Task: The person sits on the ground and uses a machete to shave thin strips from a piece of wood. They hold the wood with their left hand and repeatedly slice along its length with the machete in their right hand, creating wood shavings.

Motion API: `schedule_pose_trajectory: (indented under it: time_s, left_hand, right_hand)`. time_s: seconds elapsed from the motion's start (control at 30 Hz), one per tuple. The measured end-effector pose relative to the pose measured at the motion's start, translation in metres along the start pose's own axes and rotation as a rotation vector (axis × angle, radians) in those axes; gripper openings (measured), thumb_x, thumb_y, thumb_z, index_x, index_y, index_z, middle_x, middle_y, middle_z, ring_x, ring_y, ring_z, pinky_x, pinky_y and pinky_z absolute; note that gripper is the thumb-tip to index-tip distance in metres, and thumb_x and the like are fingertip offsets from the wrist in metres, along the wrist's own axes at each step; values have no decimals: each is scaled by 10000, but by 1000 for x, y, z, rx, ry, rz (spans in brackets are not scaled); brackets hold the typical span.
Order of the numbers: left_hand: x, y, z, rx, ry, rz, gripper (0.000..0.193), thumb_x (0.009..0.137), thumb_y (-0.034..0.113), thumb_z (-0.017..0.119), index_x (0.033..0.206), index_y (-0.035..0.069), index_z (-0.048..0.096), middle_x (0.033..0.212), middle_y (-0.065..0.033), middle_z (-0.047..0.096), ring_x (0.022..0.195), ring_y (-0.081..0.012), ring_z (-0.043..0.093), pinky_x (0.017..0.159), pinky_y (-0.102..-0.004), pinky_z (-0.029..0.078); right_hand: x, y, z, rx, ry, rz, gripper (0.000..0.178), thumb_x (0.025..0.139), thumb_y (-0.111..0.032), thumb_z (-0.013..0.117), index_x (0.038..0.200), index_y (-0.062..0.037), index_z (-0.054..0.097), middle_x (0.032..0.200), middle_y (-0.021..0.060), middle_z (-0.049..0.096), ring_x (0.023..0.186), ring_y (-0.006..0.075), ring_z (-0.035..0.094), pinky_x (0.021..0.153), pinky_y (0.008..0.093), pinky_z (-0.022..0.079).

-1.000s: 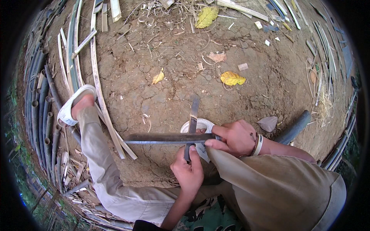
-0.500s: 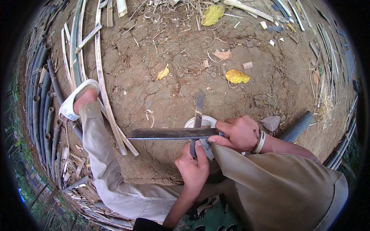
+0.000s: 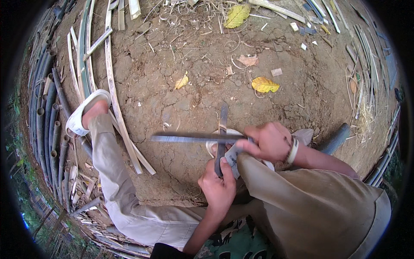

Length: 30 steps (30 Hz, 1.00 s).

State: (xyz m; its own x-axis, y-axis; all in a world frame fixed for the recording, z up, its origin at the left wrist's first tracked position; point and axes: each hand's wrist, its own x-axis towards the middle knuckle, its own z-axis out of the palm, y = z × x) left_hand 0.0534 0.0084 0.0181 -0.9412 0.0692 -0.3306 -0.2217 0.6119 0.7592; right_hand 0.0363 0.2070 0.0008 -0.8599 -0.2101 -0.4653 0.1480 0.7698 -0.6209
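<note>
In my left hand (image 3: 217, 186), closed with the thumb pressed on top, is the near end of a short dark bamboo strip (image 3: 223, 115) that points away from me. A pale, scraped patch shows partway along it. My right hand (image 3: 271, 140) grips a machete; its handle is mostly covered by the fingers. The long, straight machete blade (image 3: 183, 138) reaches leftward, crossing over the strip nearly at a right angle, and is a little blurred. Whether the edge touches the strip I cannot tell. Beneath the crossing, a white slipper (image 3: 233, 159) on my right foot partly shows.
Dark bamboo poles (image 3: 41, 125) are stacked at the left, beside long split bamboo strips (image 3: 113, 86). A bamboo pole (image 3: 335, 139) lies by my right forearm. Yellow leaves (image 3: 265, 84) and shavings (image 3: 207, 17) litter the dirt ahead. My left foot wears a white slipper (image 3: 79, 121).
My right hand has moved the machete slightly away from me along the bamboo strip, toward the scraped patch. The blade has tilted a little. My left hand has barely shifted.
</note>
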Motion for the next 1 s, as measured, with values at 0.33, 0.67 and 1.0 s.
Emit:
schedule_pose_trajectory:
  time_s: [0.33,0.67,1.0]
  left_hand:
    - [1,6,-4,-54,-23,-73,264,975,176,586,836,-45,625,553,-72,492,545,-101,458,503,-330,406]
    - [0,2,-1,-21,-7,-7,260,974,161,579,808,-40,593,554,-78,489,534,-107,447,497,-328,402]
    - [8,6,-9,-21,-46,-91,238,958,143,597,806,-40,603,560,-83,520,523,-112,474,501,-339,420]
  right_hand:
    - [10,2,0,8,-45,64,534,970,-561,459,896,-58,623,628,210,622,655,415,657,603,509,524]
    - [9,17,4,49,-34,133,581,971,-574,449,851,-38,640,642,225,619,668,439,643,625,510,520]
    - [20,26,3,-50,6,118,569,974,-570,440,844,-50,631,647,216,621,682,432,649,629,525,517]
